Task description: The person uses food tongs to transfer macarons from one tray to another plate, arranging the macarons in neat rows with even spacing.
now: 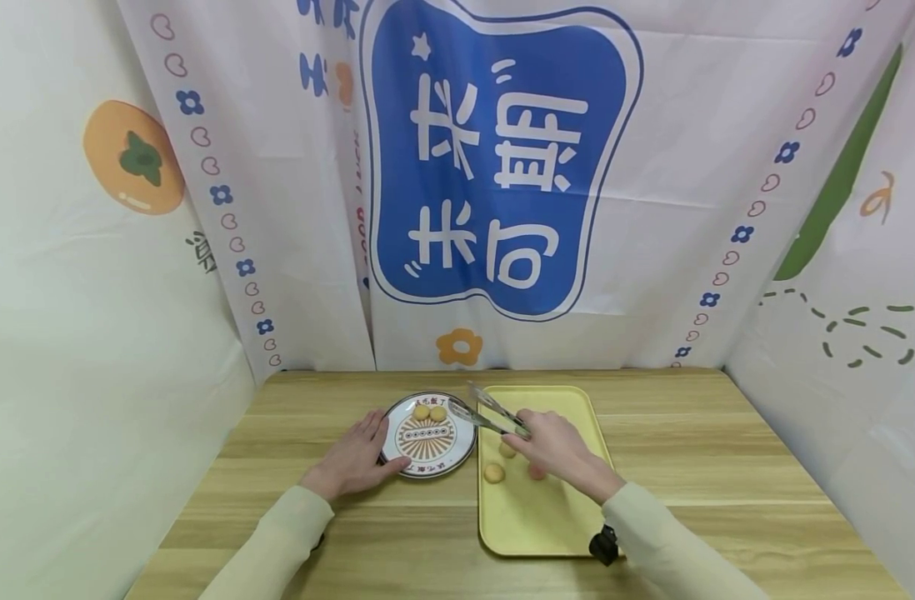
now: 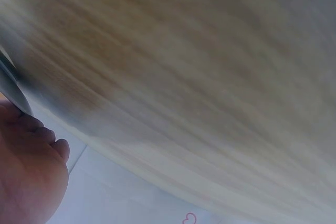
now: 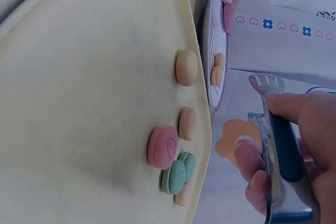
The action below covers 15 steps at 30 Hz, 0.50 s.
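A white plate [image 1: 427, 462] with printed writing bears two yellow macarons [image 1: 430, 413] near its far rim. My left hand [image 1: 357, 458] rests against the plate's left rim, fingers extended and thumb over the near edge. In my right hand [image 1: 555, 446] I hold metal tongs [image 1: 495, 414], gripped by their dark handle parts. The tongs' two arms stand apart with nothing between the tips, above the gap between plate and tray. Below that hand lies a yellow tray [image 1: 540, 525]. The right wrist view shows tan macarons [image 3: 186, 67], a pink macaron [image 3: 163, 147] and two green macarons [image 3: 174, 177] on it.
The plate and tray stand side by side on a wood-grain table [image 1: 690, 450]. Printed white cloth [image 1: 690, 167] hangs behind the table and along both sides. A dark band [image 1: 604, 546] shows at the right wrist.
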Each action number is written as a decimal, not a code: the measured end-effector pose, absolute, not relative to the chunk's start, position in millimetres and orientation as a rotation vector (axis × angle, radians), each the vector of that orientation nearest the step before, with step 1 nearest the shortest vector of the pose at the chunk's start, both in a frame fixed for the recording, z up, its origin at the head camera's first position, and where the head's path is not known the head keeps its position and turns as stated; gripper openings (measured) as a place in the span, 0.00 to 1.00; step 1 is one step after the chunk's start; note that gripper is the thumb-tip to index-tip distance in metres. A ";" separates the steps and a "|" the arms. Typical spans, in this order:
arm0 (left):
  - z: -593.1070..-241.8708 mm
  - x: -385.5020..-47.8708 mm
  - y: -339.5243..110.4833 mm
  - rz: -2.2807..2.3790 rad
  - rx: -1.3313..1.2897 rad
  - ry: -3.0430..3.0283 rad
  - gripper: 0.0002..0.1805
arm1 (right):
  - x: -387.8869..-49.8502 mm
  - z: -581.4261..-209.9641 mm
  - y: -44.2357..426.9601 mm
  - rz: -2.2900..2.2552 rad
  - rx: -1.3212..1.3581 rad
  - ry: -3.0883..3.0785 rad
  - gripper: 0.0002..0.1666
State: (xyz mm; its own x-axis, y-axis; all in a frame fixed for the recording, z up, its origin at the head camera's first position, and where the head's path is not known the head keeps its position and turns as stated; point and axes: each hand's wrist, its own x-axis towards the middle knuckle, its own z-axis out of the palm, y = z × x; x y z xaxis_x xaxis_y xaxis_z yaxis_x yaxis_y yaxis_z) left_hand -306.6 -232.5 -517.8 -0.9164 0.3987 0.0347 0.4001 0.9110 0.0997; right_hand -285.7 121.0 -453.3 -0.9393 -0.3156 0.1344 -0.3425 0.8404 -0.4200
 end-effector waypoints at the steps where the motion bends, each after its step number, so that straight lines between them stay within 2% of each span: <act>1: -517.5 -306.3 -232.6 -0.165 -0.639 -3.058 0.55 | -284.8 -453.2 122.2 0.687 0.530 -2.958 0.17; 15: -516.7 -305.7 -233.3 -0.189 -0.626 -3.076 0.56 | -266.3 -454.3 147.9 0.622 0.572 -2.867 0.15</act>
